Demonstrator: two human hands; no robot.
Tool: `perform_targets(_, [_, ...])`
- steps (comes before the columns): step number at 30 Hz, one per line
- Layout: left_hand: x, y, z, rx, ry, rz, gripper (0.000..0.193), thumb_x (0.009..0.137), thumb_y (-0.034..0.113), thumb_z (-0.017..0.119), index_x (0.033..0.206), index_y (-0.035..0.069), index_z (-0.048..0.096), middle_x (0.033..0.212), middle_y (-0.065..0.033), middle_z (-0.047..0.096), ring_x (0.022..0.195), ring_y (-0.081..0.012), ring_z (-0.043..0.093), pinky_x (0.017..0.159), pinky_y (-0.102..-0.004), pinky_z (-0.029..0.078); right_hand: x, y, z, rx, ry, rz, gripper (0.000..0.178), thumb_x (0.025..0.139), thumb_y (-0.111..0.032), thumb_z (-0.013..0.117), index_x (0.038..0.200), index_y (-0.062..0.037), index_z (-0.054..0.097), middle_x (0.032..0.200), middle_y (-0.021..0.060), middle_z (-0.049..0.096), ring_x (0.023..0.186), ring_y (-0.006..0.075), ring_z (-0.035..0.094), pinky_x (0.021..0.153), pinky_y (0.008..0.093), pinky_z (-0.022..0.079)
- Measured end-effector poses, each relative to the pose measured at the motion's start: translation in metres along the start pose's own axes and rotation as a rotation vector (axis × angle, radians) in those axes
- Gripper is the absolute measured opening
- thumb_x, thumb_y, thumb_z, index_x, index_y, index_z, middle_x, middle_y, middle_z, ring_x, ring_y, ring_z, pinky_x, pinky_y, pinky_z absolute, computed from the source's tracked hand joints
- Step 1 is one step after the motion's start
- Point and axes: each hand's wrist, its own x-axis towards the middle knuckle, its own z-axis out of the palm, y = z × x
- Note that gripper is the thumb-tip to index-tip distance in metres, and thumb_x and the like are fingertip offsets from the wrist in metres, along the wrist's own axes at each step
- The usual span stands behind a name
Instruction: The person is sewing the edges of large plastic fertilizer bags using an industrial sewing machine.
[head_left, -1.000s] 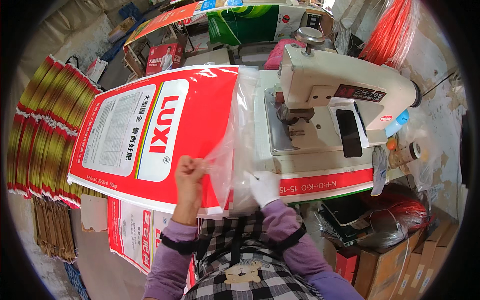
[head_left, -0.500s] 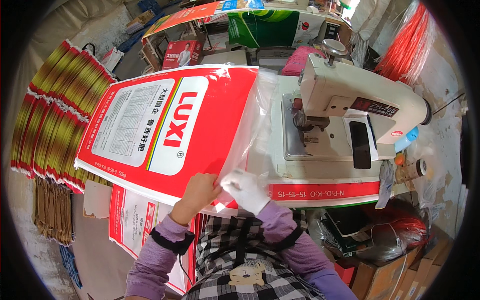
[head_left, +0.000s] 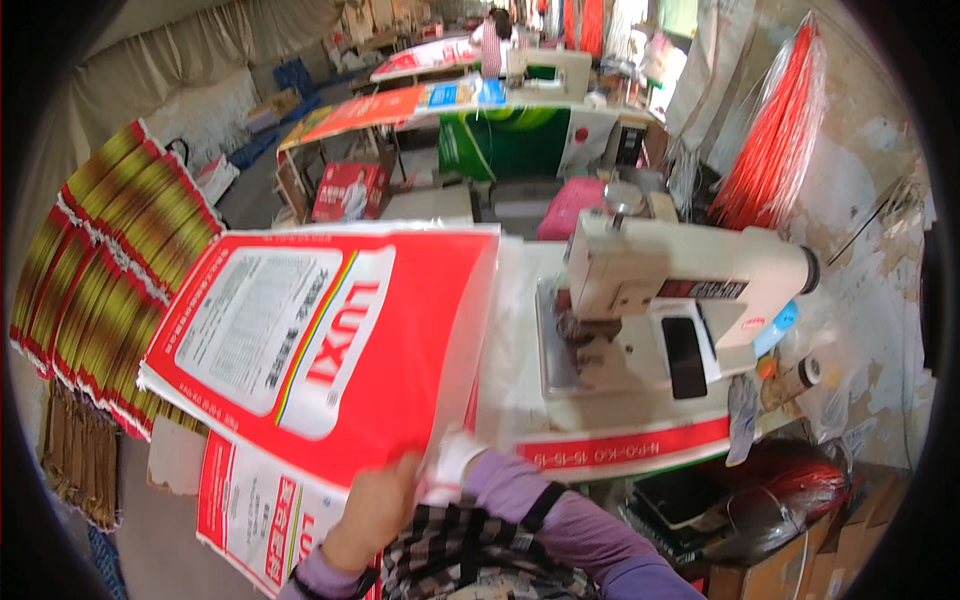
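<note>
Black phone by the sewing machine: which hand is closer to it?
Right. The gloved right hand is left of the phone and closer to the body, at the red bag; the bare left hand is farther left, also at the bag.

The bag (head_left: 405,340) glares red, with pale panels, red and black lettering and a rainbow stripe. The right hand (head_left: 455,462) is gloved in white; the sleeve (head_left: 545,507) is purple, the apron (head_left: 432,552) checked black and white. Over here the machine (head_left: 665,268) is cream, the phone (head_left: 685,358) black. That stack (head_left: 118,255) shows olive-gold bands edged red and white; those strands (head_left: 775,150) are vivid red, the bundle (head_left: 568,208) pink.
</note>
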Motion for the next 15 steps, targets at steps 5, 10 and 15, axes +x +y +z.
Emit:
perform_targets(5, [-0.151,-0.042,-0.03,0.129,-0.073,-0.116,0.048,0.079,-0.005,0.058,0.123,0.012,0.061,0.082,-0.015,0.068,0.071,-0.0329,0.067,0.069,-0.0421,0.054,0.029,0.086,0.013,0.237,0.362,0.629,0.021,0.087,-0.016,0.051,0.086,-0.0069,0.069,0.079,0.0149,0.068,0.079,0.0288,0.067,0.074,0.0424,0.052])
perform_targets(10, [-0.18,-0.024,-0.069,0.206,0.119,-0.184,0.038,0.081,-0.005,0.059,0.114,0.011,0.067,0.069,-0.0145,0.059,0.056,-0.0293,0.059,0.051,-0.0393,0.046,-0.03,0.118,-0.025,0.902,1.218,0.832,0.044,0.081,-0.021,0.073,0.12,-0.0044,0.06,0.113,0.0152,0.064,0.102,0.0247,0.061,0.09,0.0355,0.048])
perform_targets(15, [-0.179,-0.033,-0.07,0.159,0.303,-0.253,0.026,0.081,-0.004,0.062,0.103,0.007,0.07,0.065,-0.0143,0.054,0.053,-0.0287,0.053,0.05,-0.0384,0.043,-0.037,0.079,-0.059,0.299,1.455,0.894,0.071,0.072,-0.015,0.08,0.135,-0.0085,0.048,0.138,0.0171,0.043,0.118,0.0286,0.052,0.105,0.0394,0.037])
